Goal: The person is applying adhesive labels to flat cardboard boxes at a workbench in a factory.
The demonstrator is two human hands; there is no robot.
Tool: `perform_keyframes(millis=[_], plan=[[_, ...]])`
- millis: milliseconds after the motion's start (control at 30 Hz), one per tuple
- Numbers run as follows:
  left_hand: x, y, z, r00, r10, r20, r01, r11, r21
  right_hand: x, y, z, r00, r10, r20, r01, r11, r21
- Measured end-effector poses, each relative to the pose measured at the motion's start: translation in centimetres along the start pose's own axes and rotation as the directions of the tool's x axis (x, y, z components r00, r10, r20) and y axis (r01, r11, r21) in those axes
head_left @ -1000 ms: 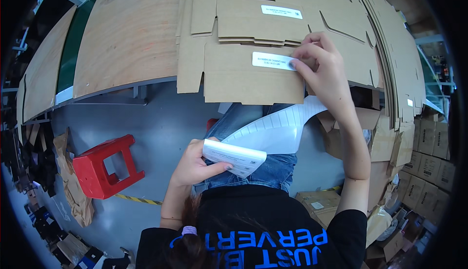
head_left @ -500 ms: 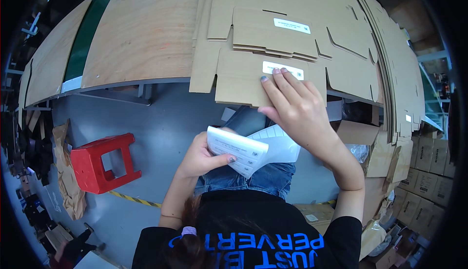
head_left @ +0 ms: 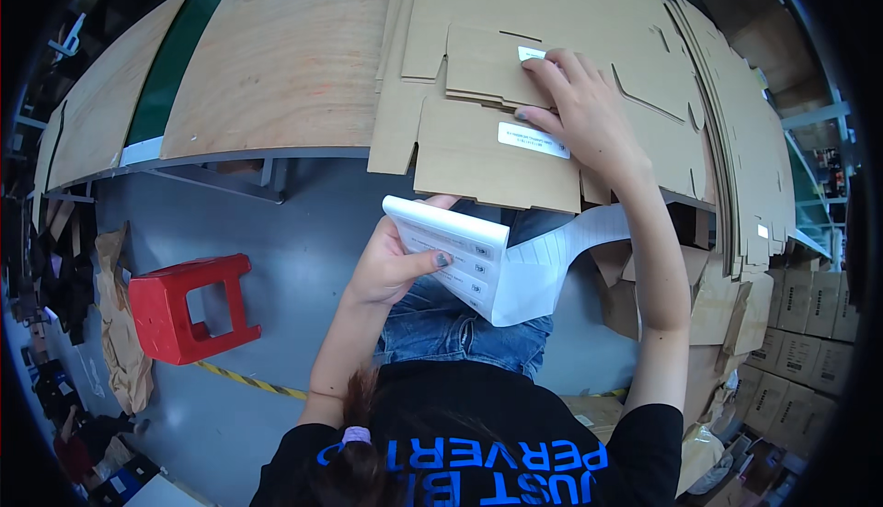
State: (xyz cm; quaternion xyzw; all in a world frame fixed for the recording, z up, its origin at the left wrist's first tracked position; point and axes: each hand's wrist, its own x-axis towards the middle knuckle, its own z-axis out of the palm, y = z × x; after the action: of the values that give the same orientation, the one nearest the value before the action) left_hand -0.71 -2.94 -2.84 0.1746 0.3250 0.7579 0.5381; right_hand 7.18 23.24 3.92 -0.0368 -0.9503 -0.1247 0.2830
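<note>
My left hand (head_left: 391, 263) grips a folded strip of white labels (head_left: 451, 240), its thumb pressed on the printed front. The strip's loose tail (head_left: 570, 250) curves away to the right and passes behind my right forearm. Over the stacked flat cardboard boxes, my right hand (head_left: 589, 112) is open, fingers bent and thumb apart. Its fingertips lie at a white label on the upper box flap (head_left: 487, 66), partly covering it; the thumb is by that flap's front edge. A second white label (head_left: 533, 139) lies on the lower box flap (head_left: 460, 158), just below the hand.
The wooden tabletop (head_left: 276, 56) extends to the left of the boxes. A red plastic stool (head_left: 152, 314) stands on the floor at left, beside crumpled brown paper (head_left: 120, 323). An opened carton (head_left: 694, 277) is under the table's right side; stacked cartons (head_left: 809, 323) stand far right.
My right hand has moved up from the lower flap's label to the upper one, its fingers now more bent. The label strip's tail has swung out to the right.
</note>
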Motion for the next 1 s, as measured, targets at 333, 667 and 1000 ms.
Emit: perform_keyframes(millis=[333, 667, 1000], plan=[[1.2, -0.2, -2.4, 0.939, 0.158, 0.304, -0.146, 0.987, -0.060, 1.5, -0.7, -3.1, 0.987, -0.160, 0.024, 0.161, 0.986, -0.039], [1.1, 0.8, -1.5, 0.886, 0.175, 0.429, -0.251, 0.960, 0.128, -1.9, -6.7, -6.6, 0.978, -0.071, 0.195, 0.070, 0.997, 0.014], [-0.4, 1.6, 1.7, 0.978, -0.008, 0.209, -0.054, 0.956, 0.288, -0.1, -3.9, -7.2, 0.995, 0.065, -0.081, -0.065, 0.998, 0.000]])
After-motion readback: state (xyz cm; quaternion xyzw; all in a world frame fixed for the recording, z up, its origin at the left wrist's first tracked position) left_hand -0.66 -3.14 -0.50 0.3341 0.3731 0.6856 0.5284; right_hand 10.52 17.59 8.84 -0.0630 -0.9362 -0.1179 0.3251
